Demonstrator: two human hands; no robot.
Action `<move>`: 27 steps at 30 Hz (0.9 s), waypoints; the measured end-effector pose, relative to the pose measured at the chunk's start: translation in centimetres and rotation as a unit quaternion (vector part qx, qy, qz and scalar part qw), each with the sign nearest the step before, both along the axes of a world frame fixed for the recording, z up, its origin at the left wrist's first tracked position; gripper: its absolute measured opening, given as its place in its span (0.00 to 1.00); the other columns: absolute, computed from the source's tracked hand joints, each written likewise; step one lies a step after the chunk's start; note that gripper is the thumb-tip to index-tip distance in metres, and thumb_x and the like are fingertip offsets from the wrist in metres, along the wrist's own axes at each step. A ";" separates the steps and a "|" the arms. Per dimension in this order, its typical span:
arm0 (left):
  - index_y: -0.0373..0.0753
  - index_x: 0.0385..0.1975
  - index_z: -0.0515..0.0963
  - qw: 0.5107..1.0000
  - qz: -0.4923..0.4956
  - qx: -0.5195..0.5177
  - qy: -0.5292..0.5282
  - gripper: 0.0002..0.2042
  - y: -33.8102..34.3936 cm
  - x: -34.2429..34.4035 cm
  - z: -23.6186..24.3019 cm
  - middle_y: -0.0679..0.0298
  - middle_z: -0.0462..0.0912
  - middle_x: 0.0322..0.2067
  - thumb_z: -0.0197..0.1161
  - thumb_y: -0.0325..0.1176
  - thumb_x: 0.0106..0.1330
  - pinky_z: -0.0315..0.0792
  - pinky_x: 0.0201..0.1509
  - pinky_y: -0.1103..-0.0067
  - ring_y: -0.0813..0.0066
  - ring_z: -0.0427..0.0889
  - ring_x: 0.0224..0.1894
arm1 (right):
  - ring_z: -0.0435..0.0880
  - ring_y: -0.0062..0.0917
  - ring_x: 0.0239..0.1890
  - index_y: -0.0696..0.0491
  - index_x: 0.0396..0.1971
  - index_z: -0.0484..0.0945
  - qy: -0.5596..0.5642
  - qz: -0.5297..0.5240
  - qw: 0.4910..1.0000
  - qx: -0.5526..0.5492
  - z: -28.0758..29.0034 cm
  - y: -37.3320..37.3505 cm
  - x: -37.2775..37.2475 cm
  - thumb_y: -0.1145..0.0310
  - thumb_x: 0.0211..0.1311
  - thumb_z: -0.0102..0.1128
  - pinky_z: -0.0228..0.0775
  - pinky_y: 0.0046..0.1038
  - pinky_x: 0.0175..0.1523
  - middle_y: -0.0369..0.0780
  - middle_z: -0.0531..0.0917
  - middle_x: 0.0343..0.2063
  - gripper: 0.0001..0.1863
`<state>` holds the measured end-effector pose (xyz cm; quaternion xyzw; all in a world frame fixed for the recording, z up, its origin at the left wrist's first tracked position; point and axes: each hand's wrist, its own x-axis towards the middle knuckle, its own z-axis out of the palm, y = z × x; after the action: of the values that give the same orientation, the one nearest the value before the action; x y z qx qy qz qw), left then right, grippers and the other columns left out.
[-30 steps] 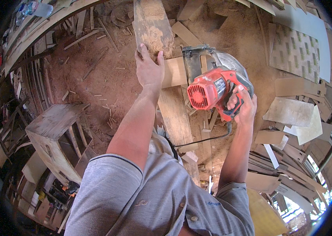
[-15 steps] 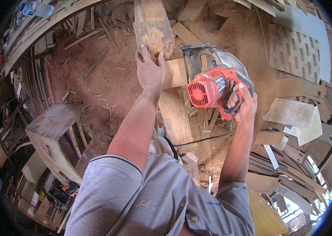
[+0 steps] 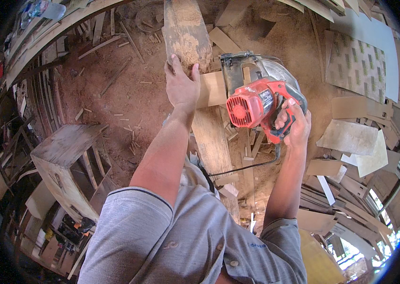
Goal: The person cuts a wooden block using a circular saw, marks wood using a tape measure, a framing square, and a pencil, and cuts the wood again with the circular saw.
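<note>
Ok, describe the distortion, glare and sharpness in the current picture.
Head view: the fisheye lens bends the long wooden beam at upper left into an arc, with black corners; head view, lower right: glare washes out a bright patch, with bluish fringing nearby; head view, centre: the red saw and left hand look fairly sharp, while the far left edge is dim.

The left hand (image 3: 183,90) spreads palm-down, while the right hand (image 3: 298,127) curls its fingers (image 3: 281,118) inward.
</note>
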<state>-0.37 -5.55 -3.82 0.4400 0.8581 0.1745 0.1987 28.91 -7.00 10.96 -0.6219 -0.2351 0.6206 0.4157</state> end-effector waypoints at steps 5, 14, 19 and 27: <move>0.40 0.79 0.59 1.000 -0.004 0.009 0.002 0.40 -0.2 0.1 0.2 0.37 0.64 0.73 0.62 0.57 0.75 0.77 0.69 0.57 0.38 0.73 0.71 | 0.74 0.21 0.15 0.57 0.34 0.80 -0.005 0.001 1.000 0.002 0.3 0.1 -0.1 0.60 0.73 0.66 0.68 0.28 0.22 0.35 0.75 0.16 0.15; 0.39 0.79 0.59 1.000 -0.006 0.007 0.004 0.40 -0.6 0.2 0.6 0.36 0.64 0.73 0.61 0.57 0.76 0.77 0.69 0.57 0.37 0.74 0.70 | 0.74 0.22 0.15 0.58 0.34 0.80 -0.012 0.002 1.000 0.004 0.5 0.2 -0.3 0.60 0.73 0.66 0.67 0.28 0.22 0.35 0.75 0.16 0.15; 0.39 0.79 0.58 1.000 -0.006 0.001 0.011 0.40 -0.9 0.3 0.6 0.36 0.64 0.73 0.61 0.57 0.76 0.77 0.69 0.57 0.37 0.74 0.70 | 0.74 0.21 0.15 0.57 0.34 0.80 -0.002 0.009 1.000 0.006 0.5 0.3 -0.1 0.60 0.73 0.66 0.67 0.28 0.22 0.35 0.75 0.16 0.15; 0.40 0.80 0.57 0.999 -0.011 0.014 0.028 0.41 -1.6 0.6 0.3 0.36 0.64 0.72 0.61 0.58 0.76 0.78 0.68 0.56 0.37 0.75 0.70 | 0.74 0.21 0.15 0.57 0.34 0.80 0.004 0.021 1.000 0.014 0.5 0.5 0.0 0.59 0.74 0.66 0.68 0.28 0.23 0.35 0.75 0.17 0.15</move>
<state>0.20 -7.13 -3.51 0.4567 0.8560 0.1718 0.1709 28.94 -6.46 11.45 -0.6087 -0.2550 0.6280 0.4124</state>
